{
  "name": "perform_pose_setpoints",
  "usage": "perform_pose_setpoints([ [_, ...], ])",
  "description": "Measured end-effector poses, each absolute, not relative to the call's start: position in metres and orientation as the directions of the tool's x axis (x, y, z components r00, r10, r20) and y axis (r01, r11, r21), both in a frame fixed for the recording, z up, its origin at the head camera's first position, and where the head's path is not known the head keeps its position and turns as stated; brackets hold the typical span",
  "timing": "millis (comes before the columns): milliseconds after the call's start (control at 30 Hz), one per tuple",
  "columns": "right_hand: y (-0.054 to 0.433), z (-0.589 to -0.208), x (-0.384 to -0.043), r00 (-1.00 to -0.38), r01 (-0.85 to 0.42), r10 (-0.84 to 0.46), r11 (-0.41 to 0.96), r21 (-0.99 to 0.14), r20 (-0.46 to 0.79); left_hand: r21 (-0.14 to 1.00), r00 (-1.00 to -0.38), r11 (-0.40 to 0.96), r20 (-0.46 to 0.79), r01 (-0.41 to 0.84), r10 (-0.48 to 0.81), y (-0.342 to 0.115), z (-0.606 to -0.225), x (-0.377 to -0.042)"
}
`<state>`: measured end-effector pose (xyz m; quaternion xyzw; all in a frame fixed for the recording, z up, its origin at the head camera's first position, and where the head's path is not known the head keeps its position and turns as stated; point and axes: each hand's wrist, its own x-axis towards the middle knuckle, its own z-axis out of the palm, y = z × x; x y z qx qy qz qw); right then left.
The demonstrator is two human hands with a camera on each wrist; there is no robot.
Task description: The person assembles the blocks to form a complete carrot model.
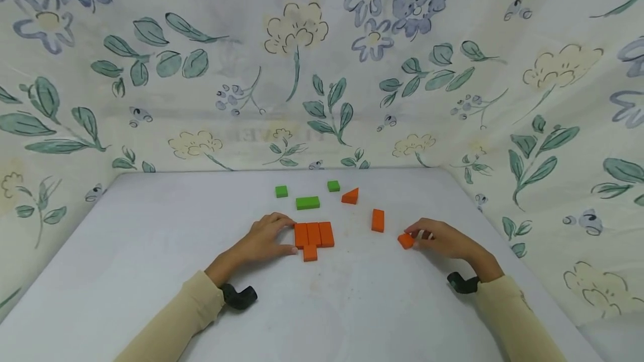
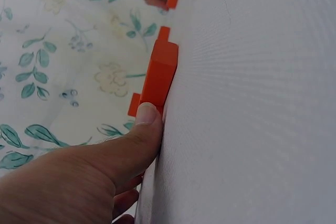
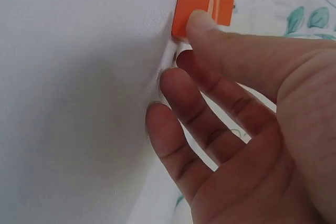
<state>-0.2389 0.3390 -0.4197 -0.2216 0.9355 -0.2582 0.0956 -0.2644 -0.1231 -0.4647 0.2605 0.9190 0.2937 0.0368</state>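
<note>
Head camera: at a white table [image 1: 352, 306], left hand [image 1: 260, 242] grips the leftmost rectangular orange block [image 1: 301, 236] of three abutting; right hand [image 1: 446, 240] pinches a small orange block [image 1: 405, 241].

Left hand [image 1: 264, 238] arched, thumb [image 2: 137, 136] apart from its fingers [image 1: 278, 218] — right hand [image 1: 445, 238] pinching.

I count four oblong orange blocks [image 1: 378, 220], two small orange blocks [image 1: 309, 254] and one triangular orange block [image 1: 350, 196]: seven. I tally one oblong green block [image 1: 308, 203] and two small green blocks [image 1: 282, 191]: three. Total, ten. I also log one left hand [image 1: 264, 241], one right hand [image 1: 448, 239], two sleeves [image 1: 176, 317], two black wrist pieces [image 1: 241, 297], one surface [image 1: 352, 312].
</note>
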Motion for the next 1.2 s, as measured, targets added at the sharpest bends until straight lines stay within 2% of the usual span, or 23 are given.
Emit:
perform_pose_setpoints([
  [267, 0.332, -0.417, -0.236, -0.89, -0.348, -0.453, 0.743, -0.571, -0.046, 0.572, -0.864, 0.689, 0.073, 0.446, 0.498, -0.124, -0.468, -0.262],
  [333, 0.326, -0.412, -0.233, -0.883, -0.394, -0.469, 0.717, -0.575, 0.02, 0.575, -0.864, 0.689, 0.065, 0.441, 0.499, -0.123, -0.469, -0.261],
  [467, 0.311, -0.397, -0.229, -0.849, -0.518, -0.477, 0.663, -0.54, 0.229, 0.57, -0.863, 0.688, 0.077, 0.448, 0.499, -0.123, -0.467, -0.261],
  [533, 0.303, -0.391, -0.23, -0.828, -0.556, -0.483, 0.648, -0.52, 0.284, 0.565, -0.866, 0.693, 0.079, 0.447, 0.494, -0.123, -0.466, -0.262],
  [833, 0.269, -0.407, -0.23, -0.794, -0.577, -0.569, 0.599, -0.555, 0.212, 0.571, -0.865, 0.696, 0.052, 0.436, 0.5, -0.123, -0.464, -0.263],
  [1200, 0.21, -0.419, -0.233, -0.696, -0.678, -0.664, 0.481, -0.557, 0.274, 0.576, -0.874, 0.705, 0.037, 0.414, 0.484, -0.124, -0.462, -0.263],
])
